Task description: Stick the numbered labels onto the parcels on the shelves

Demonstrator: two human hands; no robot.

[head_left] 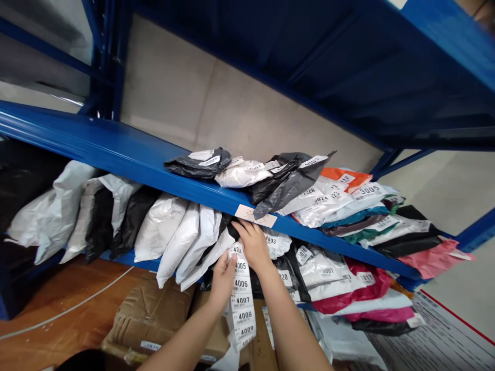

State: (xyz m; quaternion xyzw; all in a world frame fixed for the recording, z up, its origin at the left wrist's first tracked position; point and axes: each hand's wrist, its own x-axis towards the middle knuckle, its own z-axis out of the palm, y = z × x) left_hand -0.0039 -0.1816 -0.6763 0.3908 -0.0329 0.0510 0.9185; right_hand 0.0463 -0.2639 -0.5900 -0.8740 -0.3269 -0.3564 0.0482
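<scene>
In the head view, the label strip point(243, 300) is pinched in the left hand point(223, 274), hanging below the shelf point(104, 141). The right hand point(253, 245) is curled beside a bag point(212, 259); its grip cannot be told. Strip handling seems in hand; a steady, untwisted hold would be called for next.

Left bare hand point(223, 273) pinches long white paper strip of numbered labels point(242, 301), hanging below grip. Right bare hand point(253, 246): just above-right. Blue metal shelf point(116, 149) above; brown cardboard box point(149, 312) lower left.
</scene>
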